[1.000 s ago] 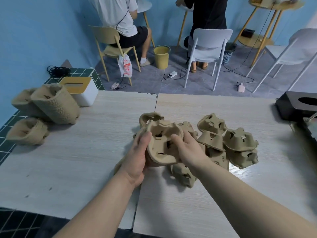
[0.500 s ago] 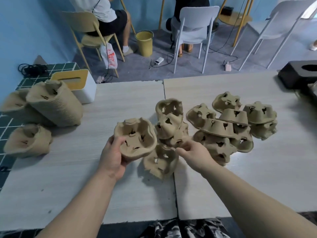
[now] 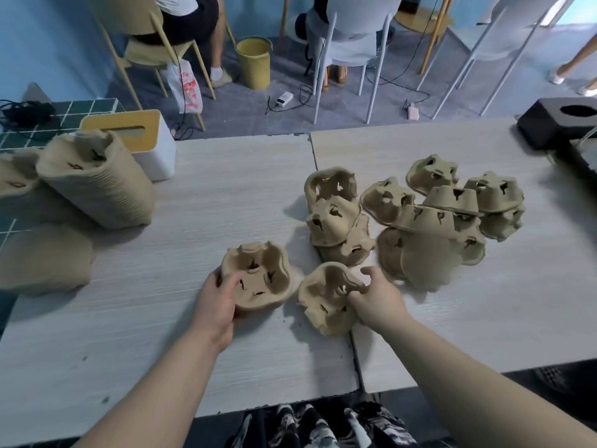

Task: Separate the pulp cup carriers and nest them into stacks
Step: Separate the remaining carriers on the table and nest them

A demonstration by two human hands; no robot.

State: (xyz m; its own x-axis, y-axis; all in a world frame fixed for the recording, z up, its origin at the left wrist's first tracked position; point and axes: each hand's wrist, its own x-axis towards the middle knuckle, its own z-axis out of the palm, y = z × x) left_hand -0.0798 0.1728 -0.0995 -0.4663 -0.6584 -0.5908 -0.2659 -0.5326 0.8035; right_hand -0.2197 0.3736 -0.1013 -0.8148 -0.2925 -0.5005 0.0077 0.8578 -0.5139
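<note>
Now the left hand is gripping the separated pulp carrier low over the table, apart from the heap, while the right hand, having reached in, is seemingly pinching the next tilted carrier, ready for nesting

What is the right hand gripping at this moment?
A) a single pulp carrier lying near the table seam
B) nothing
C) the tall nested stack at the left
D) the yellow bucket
A: the right hand grips the edge of a pulp carrier beside the left hand's carrier.
</note>
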